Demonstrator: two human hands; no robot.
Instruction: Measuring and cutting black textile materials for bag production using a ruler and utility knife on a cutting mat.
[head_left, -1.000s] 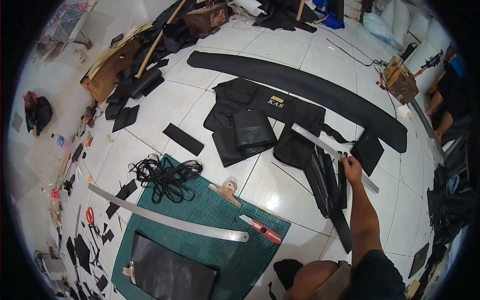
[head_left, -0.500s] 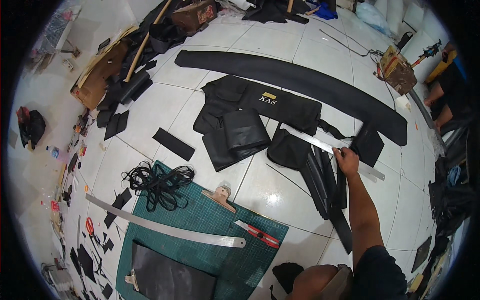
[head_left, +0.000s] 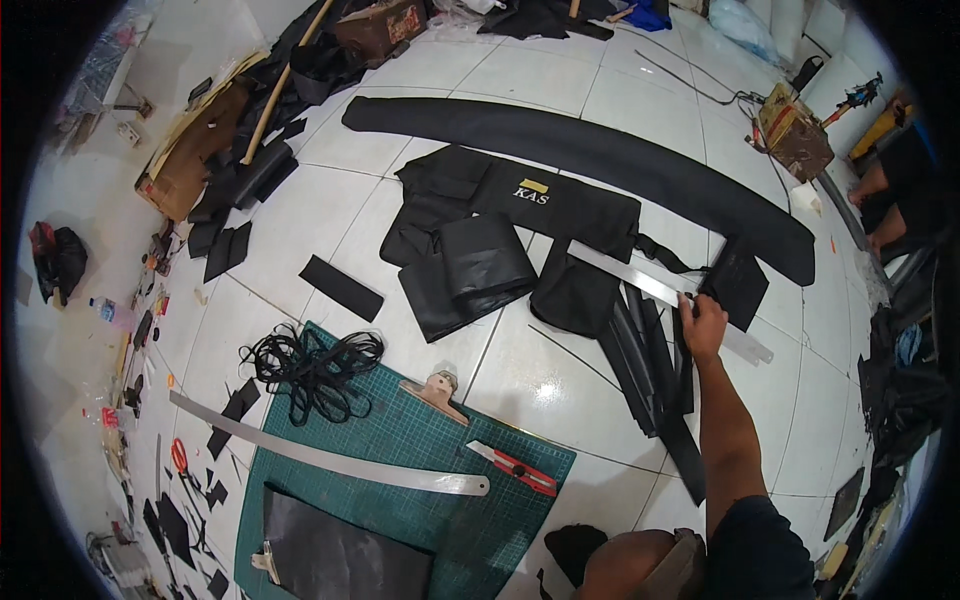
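Observation:
My right hand [head_left: 704,328] reaches out over the floor, its fingers closed on a steel ruler [head_left: 640,277]. That ruler lies slanted across a black pouch [head_left: 570,300] and several long black strips [head_left: 640,365], its far end beside a black strap. Just beyond my fingers is a flat black piece [head_left: 737,288]. A black fabric bag [head_left: 575,208] with pale lettering and a yellow patch stretches out to the left, partly under a folded black sheet [head_left: 485,260]. My left hand does not show.
A green cutting mat [head_left: 400,420] bears a second steel ruler [head_left: 350,462], a red cutter knife [head_left: 512,468], a large clip [head_left: 436,395] and a tangle of black cord [head_left: 315,370]. A long black panel [head_left: 580,150] lies beyond. Scraps and orange-handled scissors [head_left: 180,456] lie left; another person's feet [head_left: 880,210] are at far right.
My right hand has shifted slightly to the right along with the ruler it holds. The whole view has slid a little.

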